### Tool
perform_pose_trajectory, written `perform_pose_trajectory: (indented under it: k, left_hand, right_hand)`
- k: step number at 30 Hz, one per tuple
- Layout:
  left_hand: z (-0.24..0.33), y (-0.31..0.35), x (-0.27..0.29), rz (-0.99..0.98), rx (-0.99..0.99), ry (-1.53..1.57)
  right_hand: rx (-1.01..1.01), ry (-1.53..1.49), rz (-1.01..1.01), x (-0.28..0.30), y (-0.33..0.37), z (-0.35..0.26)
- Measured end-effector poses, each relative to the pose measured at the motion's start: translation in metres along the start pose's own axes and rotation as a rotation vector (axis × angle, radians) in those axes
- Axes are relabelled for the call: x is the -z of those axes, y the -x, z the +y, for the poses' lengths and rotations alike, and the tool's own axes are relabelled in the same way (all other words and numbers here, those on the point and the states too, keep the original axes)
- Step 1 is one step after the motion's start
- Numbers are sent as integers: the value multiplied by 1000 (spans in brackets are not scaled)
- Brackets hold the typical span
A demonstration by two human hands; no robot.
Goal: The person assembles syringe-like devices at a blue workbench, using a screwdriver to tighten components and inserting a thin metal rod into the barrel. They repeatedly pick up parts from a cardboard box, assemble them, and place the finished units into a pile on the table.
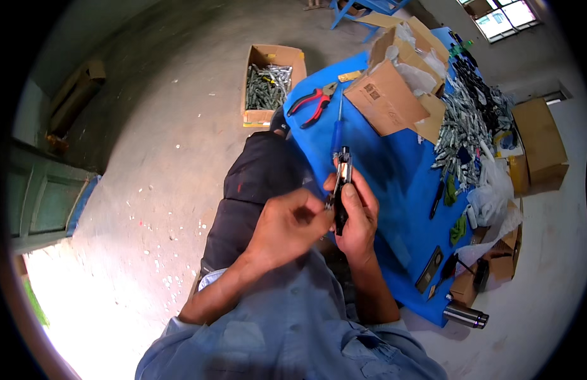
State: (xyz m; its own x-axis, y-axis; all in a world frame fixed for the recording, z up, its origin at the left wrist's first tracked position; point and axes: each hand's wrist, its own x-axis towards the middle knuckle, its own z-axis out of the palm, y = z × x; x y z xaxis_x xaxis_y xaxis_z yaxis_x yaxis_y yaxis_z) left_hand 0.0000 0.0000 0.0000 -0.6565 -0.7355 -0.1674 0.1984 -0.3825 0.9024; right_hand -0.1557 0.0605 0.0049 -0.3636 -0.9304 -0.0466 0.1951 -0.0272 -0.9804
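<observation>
My right hand [358, 221] is wrapped round a slim black-and-silver metal device [342, 193], held upright in front of my body. I cannot make out its exact kind. Close beside its lower end, my left hand [284, 228] has thumb and fingers pinched together, somewhat blurred. A small piece seems to sit at those fingertips, too small to name. Just beyond the device, a screwdriver [336, 136] with a blue handle lies on the blue-covered table [395, 183]. Red-and-black pliers [315, 104] rest farther off, near the table's left edge.
On the floor ahead stands a cardboard box [260, 117] of metal parts. An open carton [385, 98] occupies the table's far end. Along the right lie a heap of silver parts [458, 126], plastic bags [490, 196] and a steel flask [466, 315].
</observation>
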Motion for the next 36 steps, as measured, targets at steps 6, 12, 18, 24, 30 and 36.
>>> perform_pose_trajectory:
  k: [6,12,18,24,30,36]
  left_hand:
    - [-14,2,4,67,-7,-144]
    - [-34,-3,19,79,69,-195]
    - [-40,0,13,43,183,-285]
    - [-29,-7,5,55,189,-298]
    - [-6,-20,-6,73,136,-430]
    - [9,-31,-16,52,58,-502]
  right_hand:
    - [-164,-199,263,13,-5,-6]
    - [-202,-131,292,35,8,8]
    - [-296,-136,219,58,41,7]
    - [-298,-95,368,68,57,7]
    - [-173,-132,411,86,66,10]
    - [-53,15,492,104,75,17]
